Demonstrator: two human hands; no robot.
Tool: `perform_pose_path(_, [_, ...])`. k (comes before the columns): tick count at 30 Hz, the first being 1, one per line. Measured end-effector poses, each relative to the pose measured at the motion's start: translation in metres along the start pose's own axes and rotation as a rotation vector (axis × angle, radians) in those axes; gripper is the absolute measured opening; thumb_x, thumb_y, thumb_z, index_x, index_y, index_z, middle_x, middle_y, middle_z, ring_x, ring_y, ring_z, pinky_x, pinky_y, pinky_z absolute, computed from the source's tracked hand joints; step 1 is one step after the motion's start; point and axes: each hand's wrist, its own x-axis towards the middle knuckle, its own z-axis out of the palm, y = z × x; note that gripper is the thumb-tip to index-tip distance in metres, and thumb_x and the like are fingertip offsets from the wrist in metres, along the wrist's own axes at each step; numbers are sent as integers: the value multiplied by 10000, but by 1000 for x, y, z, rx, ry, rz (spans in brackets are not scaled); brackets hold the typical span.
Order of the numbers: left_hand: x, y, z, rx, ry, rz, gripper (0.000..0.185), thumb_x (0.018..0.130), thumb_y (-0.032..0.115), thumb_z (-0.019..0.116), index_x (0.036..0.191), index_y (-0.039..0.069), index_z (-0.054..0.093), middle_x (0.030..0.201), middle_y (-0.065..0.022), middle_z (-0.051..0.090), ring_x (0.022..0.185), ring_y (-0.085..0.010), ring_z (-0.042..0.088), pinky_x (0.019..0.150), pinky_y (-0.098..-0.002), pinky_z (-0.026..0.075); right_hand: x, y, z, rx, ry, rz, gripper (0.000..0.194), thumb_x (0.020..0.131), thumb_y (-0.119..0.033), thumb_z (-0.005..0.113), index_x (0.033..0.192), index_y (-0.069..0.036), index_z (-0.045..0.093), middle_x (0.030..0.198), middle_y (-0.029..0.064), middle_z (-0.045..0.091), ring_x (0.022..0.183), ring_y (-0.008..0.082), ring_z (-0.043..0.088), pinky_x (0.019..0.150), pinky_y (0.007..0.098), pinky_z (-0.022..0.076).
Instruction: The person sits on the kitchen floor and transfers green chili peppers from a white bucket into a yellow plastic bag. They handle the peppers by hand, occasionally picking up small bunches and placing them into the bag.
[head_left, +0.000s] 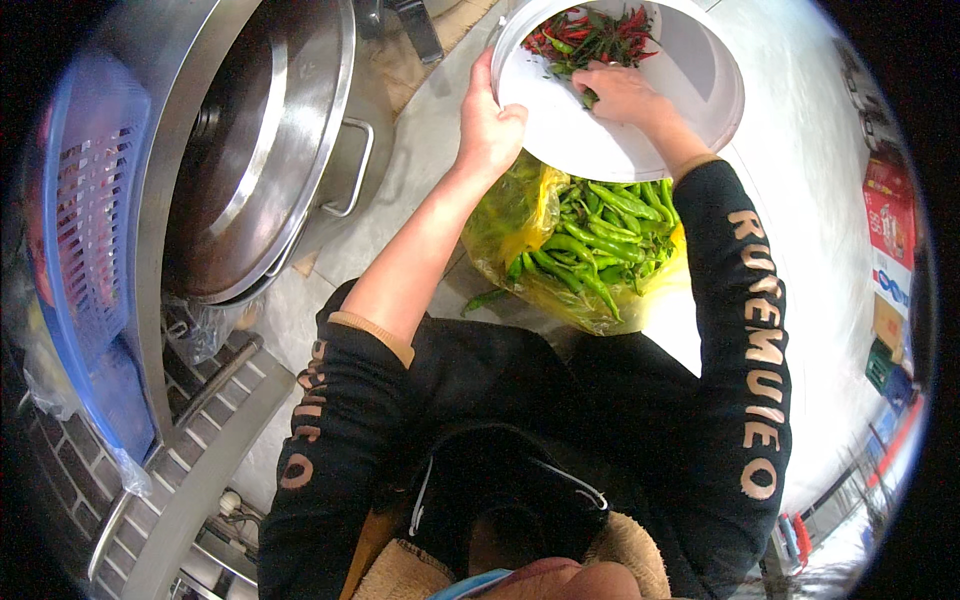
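Note:
My left hand (491, 124) grips the rim of a white plastic bucket (555, 146), thumb outside and fingers along the edge. The bucket leans with its mouth towards me. Inside it, red chili peppers (581, 34) lie with green stems and leaves in a heap at the far side. My right hand (622, 94) reaches into the bucket, its fingers closed around a small green piece (589, 97), probably a chili or leaf. Below the bucket, long green chili peppers (607, 232) fill an open yellow plastic bag (517, 217) on the floor.
A large steel pot with a lid (255, 150) stands on the left, its side handle (360, 165) facing the bucket. Beyond it is a blue plastic basket (97, 225) on a metal rack (217, 420). One green chili (484, 301) lies on the tiled floor. Cartons (889, 217) stand far right.

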Motion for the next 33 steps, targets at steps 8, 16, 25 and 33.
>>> perform_pose_path(8, [-4, -2, 7, -59, -43, -64, 665, 724, -127, 440, 1376, -11, 374, 1217, -167, 582, 1160, -236, 556, 1003, -313, 416, -10, 18, 3, 139, 36, 23, 268, 857, -334, 564, 933, -85, 627, 901, 148, 666, 895, 326, 657, 789, 472, 507])
perform_pose_path(16, [-9, 4, 15, -35, -60, -49, 661, 727, -119, 442, 1377, -27, 370, 1199, -171, 587, 1137, -230, 565, 992, -308, 422, 34, 35, 18, 440, 436, 276, 332, 901, -305, 469, 1071, -73, 633, 1006, 203, 661, 984, 378, 624, 880, 441, 472])
perform_pose_path(25, [-15, 9, 14, -27, -59, -4, 689, 718, -110, 408, 1398, -13, 350, 1197, -205, 591, 1135, -266, 576, 990, -316, 427, 23, -6, 29, -95, 82, 142, 453, 803, -135, 670, 1240, -130, 548, 1203, 138, 569, 1015, 303, 649, 820, 433, 559])
perform_pose_path(33, [-17, 8, 13, -42, -84, -40, 686, 720, -110, 412, 1397, -17, 352, 1206, -214, 587, 1150, -268, 568, 999, -327, 425, 8, 7, 18, -178, -21, 8, 349, 775, -170, 700, 1111, -93, 642, 1125, 134, 614, 980, 294, 659, 820, 446, 552])
